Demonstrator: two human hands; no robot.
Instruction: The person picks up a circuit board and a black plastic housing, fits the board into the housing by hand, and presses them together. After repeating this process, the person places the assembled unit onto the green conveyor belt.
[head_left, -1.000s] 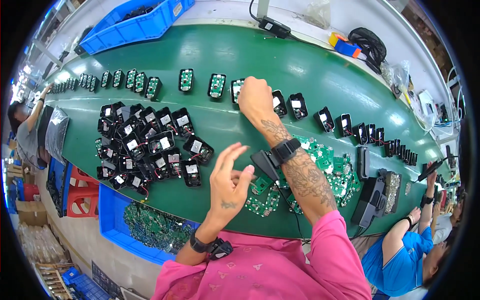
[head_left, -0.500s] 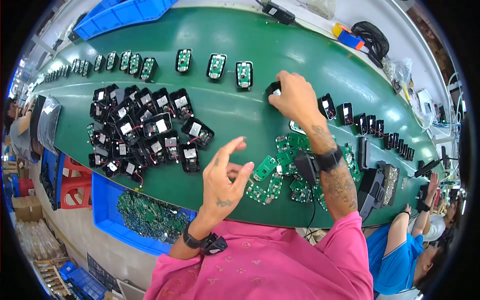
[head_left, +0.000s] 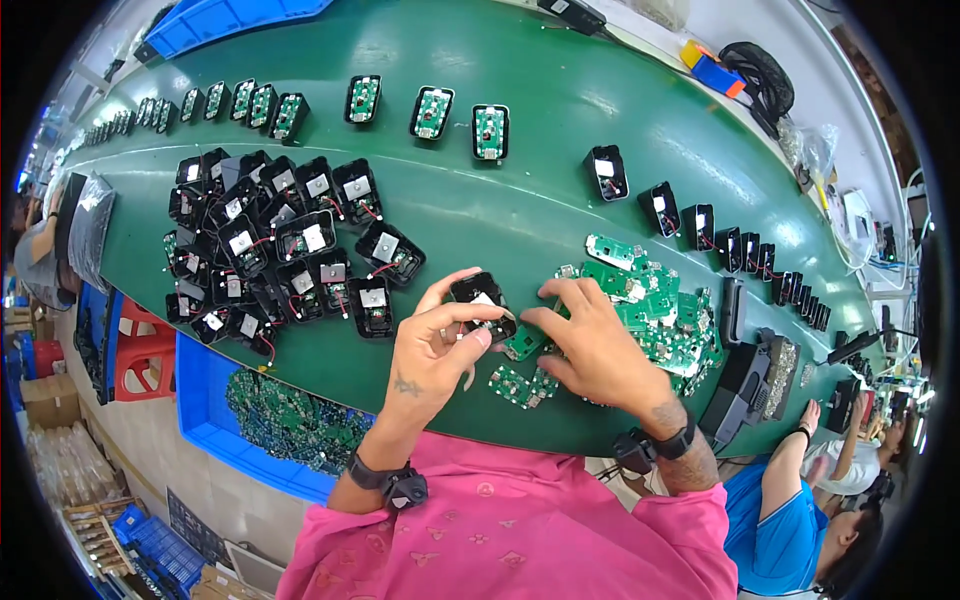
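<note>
My left hand grips a small black plastic housing, open side up, with a pale metal block inside. Just right of it, my right hand has its fingers spread and nothing visibly held. It hovers over or touches the green circuit boards; contact at the fingertips cannot be made out. One loose board lies between the two hands, and a pile of boards spreads beyond and beside the right hand. To the left lies a heap of black housings, some with red wires.
Housings fitted with green boards form a row toward the far left. Another row of housings without boards runs rightward. A blue bin of boards sits below the table's near edge. Black devices lie at right, near a co-worker in blue.
My right hand has come back from the far side of the table to the boards. A black housing is now in my left hand, which was empty before.
</note>
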